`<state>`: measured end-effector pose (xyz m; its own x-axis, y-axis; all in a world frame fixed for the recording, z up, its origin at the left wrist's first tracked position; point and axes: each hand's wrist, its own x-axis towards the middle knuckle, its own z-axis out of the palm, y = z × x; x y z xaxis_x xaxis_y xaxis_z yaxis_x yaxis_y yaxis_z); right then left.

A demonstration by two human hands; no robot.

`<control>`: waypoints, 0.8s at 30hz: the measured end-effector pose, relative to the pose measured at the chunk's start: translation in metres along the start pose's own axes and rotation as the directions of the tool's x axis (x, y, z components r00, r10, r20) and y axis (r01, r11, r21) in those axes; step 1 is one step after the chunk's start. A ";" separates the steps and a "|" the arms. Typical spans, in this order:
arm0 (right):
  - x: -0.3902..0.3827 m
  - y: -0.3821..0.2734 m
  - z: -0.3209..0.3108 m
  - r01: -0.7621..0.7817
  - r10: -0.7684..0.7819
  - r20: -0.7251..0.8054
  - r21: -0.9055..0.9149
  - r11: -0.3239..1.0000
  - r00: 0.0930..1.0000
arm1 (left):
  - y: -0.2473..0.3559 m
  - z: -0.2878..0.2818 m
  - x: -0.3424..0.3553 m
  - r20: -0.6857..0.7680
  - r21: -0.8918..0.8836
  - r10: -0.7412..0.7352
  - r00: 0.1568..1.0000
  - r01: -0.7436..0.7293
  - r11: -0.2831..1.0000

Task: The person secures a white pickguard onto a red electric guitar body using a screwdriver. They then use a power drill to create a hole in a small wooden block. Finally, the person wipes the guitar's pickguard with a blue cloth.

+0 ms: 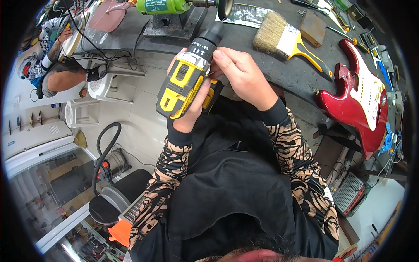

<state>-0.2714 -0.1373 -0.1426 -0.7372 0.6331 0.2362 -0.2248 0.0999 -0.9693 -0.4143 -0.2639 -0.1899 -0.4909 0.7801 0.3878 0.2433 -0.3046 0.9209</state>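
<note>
A yellow and black cordless drill [181,81] is tilted in front of my chest, its black chuck [212,32] directed at the bench. My left hand [196,105] is closed around it from below, with most of the fingers hidden behind the body. Against the drill's numbered collar rests the thumb of my right hand [246,78], whose other fingers curl in by the drill's side, partly hidden. Just past the chuck stands a bright green electric motor tool [157,6] with a dark round wheel [224,8] on its shaft.
On the dark bench [275,65] lie a wide paintbrush [290,41], a wooden block [313,28] and a glossy red electric guitar body [353,98]. A co-worker [52,65] sits at the left near white stools [102,87]. A vacuum cleaner [115,166] with a black hose stands on the floor.
</note>
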 end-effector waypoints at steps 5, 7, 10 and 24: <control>0.000 0.000 0.000 -0.012 0.011 0.009 0.017 1.000 1.000 | 0.000 0.000 0.001 0.002 0.021 0.031 1.000 -0.031 0.999; -0.001 0.000 0.001 -0.017 0.017 0.005 0.040 0.999 1.000 | 0.000 0.000 0.002 0.001 0.027 0.045 0.999 -0.045 0.999; -0.001 -0.001 0.000 -0.022 0.021 0.009 0.041 0.999 1.000 | 0.001 0.001 0.002 0.002 0.038 0.062 0.998 -0.062 0.997; -0.002 0.000 -0.001 -0.013 0.013 0.015 0.044 0.999 1.000 | 0.013 0.001 0.006 0.033 0.274 0.243 0.969 -0.243 0.931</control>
<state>-0.2693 -0.1377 -0.1426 -0.7491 0.6231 0.2249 -0.2431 0.0572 -0.9683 -0.4138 -0.2625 -0.1758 -0.3895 0.6999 0.5987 0.5749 -0.3230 0.7517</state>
